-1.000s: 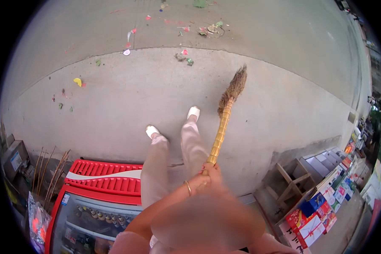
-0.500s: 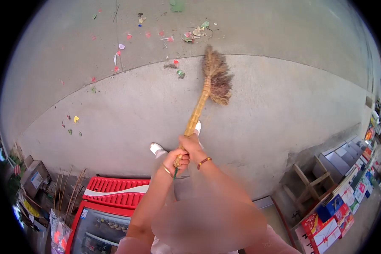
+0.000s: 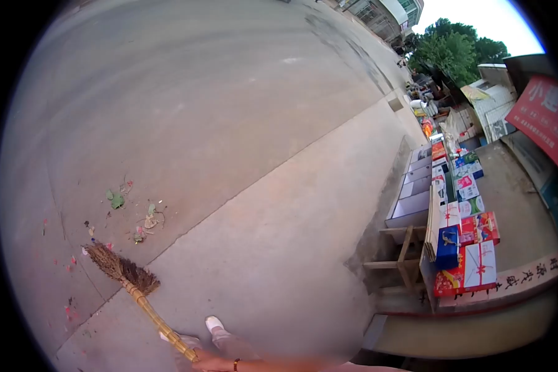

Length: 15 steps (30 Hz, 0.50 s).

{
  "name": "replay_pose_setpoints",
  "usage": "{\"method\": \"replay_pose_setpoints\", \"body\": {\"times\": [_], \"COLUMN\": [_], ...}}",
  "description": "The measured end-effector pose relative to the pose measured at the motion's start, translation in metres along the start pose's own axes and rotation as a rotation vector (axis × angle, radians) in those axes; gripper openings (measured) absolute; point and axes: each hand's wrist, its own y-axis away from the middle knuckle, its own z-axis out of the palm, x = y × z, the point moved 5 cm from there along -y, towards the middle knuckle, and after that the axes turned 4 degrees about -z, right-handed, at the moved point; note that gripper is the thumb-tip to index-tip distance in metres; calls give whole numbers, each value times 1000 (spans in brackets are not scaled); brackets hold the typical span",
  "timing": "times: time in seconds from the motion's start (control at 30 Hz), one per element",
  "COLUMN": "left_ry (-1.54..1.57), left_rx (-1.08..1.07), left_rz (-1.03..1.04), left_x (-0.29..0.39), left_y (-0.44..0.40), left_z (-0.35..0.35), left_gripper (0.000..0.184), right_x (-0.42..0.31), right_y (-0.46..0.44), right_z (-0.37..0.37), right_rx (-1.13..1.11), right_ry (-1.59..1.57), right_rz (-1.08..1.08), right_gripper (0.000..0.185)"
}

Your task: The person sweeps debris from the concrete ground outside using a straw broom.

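Observation:
A straw broom [image 3: 158, 319] slants across the lower left of the head view, its brown bristles [image 3: 121, 266] resting on or just above the concrete. Near the bottom edge, my right hand [image 3: 208, 361], with a beaded bracelet at the wrist, is closed round the handle. My left hand lies outside the view, and so does the handle's end. Around the bristles lie scattered bits of litter: pink petals, a green leaf [image 3: 116, 199] and a dry, pale scrap [image 3: 150, 220]. My white shoe [image 3: 214, 323] stands on the concrete right of the handle.
To the right, a long display of gift boxes [image 3: 477, 266] runs along the pavement, with a wooden frame [image 3: 406, 257] and grey bins [image 3: 412, 201] beside it. A red sign [image 3: 545, 115] hangs above. Trees [image 3: 452, 53] and a building [image 3: 384, 18] stand farther off.
The view has swung up and to the right, bringing in the stall and street. The broom now appears lower left, its bristles nearer the litter. My left hand has left the view.

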Motion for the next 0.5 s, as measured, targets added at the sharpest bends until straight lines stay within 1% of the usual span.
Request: {"method": "replay_pose_setpoints", "body": {"times": [0.03,0.07,0.1,0.13,0.17,0.2,0.23,0.27,0.33,0.37,0.43,0.5], "left_ry": [-128,-251,-224,-203,-158,-205,-201,-286,-202,-186,77,113], "left_rx": [70,163,142,122,111,128,156,232,268,293,274,399], "left_rz": [-45,-80,-256,-432,-565,-622,-676,-662,-616,-603,-478,-258], "left_x": [-20,-33,-39,-40,-42,-33,-22,-7,21,40,88,126], "left_y": [-20,-18,-28,-30,-44,-59,-73,-84,-86,-68,-16,27], "left_z": [-6,13,29,74,64,67,67,64,31,14,-7,-20], "left_gripper": [17,13,11,14,16,18,18,18,15,15,11,8], "right_x": [4,10,24,40,47,5,3,23,29,32,42,47], "right_y": [6,13,21,29,34,38,26,4,-28,-38,-57,-71], "right_z": [-24,-45,-63,-75,-81,-84,-85,-85,-39,-21,53,125], "right_rx": [120,228,316,376,397,343,484,421,322,291,123,7], "right_ry": [-4,-1,19,32,24,-110,-186,-198,-148,-104,95,234], "right_rz": [-17,-31,-29,-1,39,97,198,341,396,413,238,208], "right_gripper": [23,23,23,23,24,21,20,22,21,20,20,30]}}
